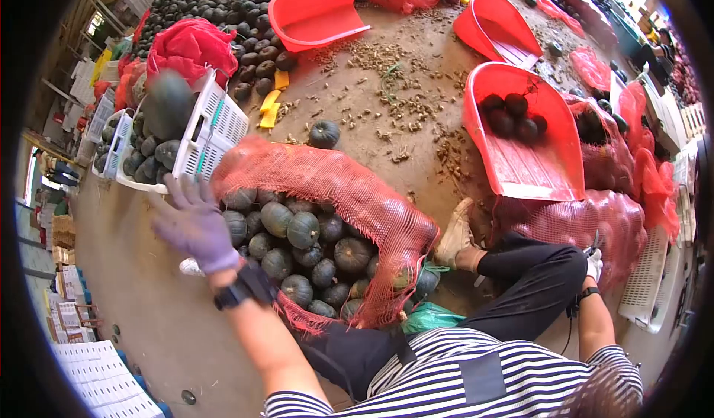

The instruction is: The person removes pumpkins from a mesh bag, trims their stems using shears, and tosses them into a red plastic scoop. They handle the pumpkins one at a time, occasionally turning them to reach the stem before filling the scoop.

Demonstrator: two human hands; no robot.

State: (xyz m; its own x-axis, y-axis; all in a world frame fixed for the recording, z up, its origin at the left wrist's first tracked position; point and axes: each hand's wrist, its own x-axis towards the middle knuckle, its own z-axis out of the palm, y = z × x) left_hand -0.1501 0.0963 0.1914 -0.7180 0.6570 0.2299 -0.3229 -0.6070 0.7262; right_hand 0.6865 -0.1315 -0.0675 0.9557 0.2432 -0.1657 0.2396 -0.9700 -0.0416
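My left hand (pixel 195 223), in a lavender glove, is stretched out with fingers spread and holds nothing. Beyond it, a blurred dark green pumpkin (pixel 167 105) hangs in the air over a white plastic crate (pixel 140 187) of pumpkins. Between my legs lies a torn-open red mesh sack (pixel 320 176), with many green pumpkins (pixel 303 230) spilling from its opening. By my right knee, my white-gloved right hand (pixel 594 267) is closed around small metal shears (pixel 595 241), its fingers partly hidden by the knee.
Red plastic scoops (pixel 532 169) lie ahead, one holding several dark pumpkins (pixel 513 117). Full mesh sacks (pixel 606 228) and a white crate (pixel 643 277) stand on my right. Dry stems (pixel 405 105) litter the floor. A pumpkin heap (pixel 216 16) spreads at the back left.
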